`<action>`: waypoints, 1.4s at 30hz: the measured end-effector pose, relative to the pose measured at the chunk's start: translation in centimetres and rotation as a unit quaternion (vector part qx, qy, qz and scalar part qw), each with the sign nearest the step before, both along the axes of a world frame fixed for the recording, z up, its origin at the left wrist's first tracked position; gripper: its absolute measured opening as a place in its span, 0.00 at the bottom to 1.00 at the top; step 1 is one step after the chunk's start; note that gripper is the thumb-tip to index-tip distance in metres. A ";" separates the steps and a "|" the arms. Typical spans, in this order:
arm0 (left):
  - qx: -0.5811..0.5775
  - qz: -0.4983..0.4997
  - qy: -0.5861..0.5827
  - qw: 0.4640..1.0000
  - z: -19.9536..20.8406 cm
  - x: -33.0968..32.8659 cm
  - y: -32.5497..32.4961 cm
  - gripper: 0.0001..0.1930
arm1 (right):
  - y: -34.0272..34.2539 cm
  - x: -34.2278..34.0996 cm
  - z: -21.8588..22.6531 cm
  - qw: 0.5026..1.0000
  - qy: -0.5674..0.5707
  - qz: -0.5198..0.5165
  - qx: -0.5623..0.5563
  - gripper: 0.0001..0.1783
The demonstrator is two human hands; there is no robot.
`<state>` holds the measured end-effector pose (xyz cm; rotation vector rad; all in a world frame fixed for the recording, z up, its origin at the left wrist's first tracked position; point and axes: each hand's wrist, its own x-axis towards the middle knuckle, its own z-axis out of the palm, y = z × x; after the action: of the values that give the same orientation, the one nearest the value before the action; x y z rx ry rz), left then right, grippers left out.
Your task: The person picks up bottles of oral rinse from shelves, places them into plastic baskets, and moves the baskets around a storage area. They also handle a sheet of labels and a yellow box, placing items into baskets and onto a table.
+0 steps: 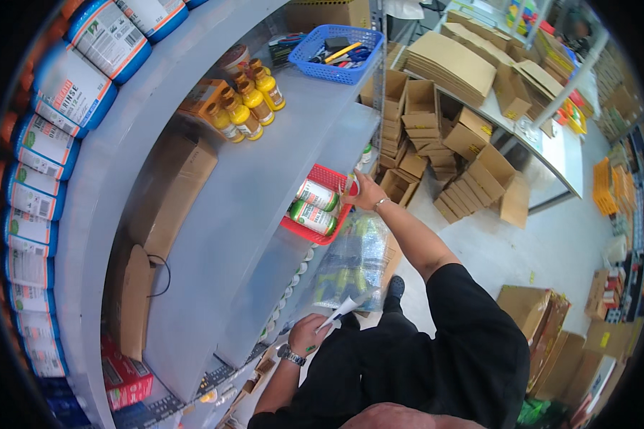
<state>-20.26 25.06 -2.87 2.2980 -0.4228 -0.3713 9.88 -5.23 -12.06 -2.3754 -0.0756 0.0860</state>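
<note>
My right hand [368, 194] reaches to the right end of a red plastic basket [320, 238]. Its fingers are curled at the rim around a small pale thing that I cannot make out. Inside the basket lie white-labelled bottles, one with green ends [313, 217] and another just behind it [318, 194]. Low by the shelf edge, my left hand [308, 334] is closed on a folded white paper [340, 312]. Under the basket's near side hangs or lies a clear plastic bag [354, 261] with greenish things in it; its support is hidden.
Yellow bottles [247, 107] and a blue basket of pens and tools [336, 53] stand on the grey shelf [265, 161]. Blue bottles [75, 89] line the upper shelf. Open cardboard boxes [479, 182] are stacked beside a white table [551, 161]; more cartons [529, 314] stand behind me.
</note>
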 end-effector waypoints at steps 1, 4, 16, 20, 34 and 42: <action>0.006 0.022 0.005 1.000 0.1 -0.7 -0.8 0.09 | 0.2 0.8 0.5 1.000 -0.002 0.026 0.005 0.57; 0.023 0.074 0.008 0.997 0.5 -2.7 -3.5 0.09 | 0.3 2.8 1.5 0.997 0.009 0.068 -0.045 0.27; 0.028 0.170 -0.024 0.985 1.9 -2.9 -12.7 0.11 | -1.1 3.5 4.2 0.994 -0.085 0.064 0.008 0.29; 0.033 0.132 0.019 0.990 0.2 -0.3 -13.6 0.14 | -4.4 -4.2 7.4 0.810 0.126 0.502 0.276 0.24; -0.278 0.358 -0.057 0.889 -16.1 18.3 -2.8 0.35 | -14.4 -25.0 13.2 0.980 0.001 0.183 0.081 0.13; -0.358 0.399 0.330 0.777 -18.8 25.2 -1.5 0.21 | -12.8 -42.5 13.0 0.984 0.059 -0.166 -0.030 0.14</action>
<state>4.92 23.61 -21.69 1.2814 0.6677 -0.4401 -32.59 -17.99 0.98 -2.4033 0.3849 0.0696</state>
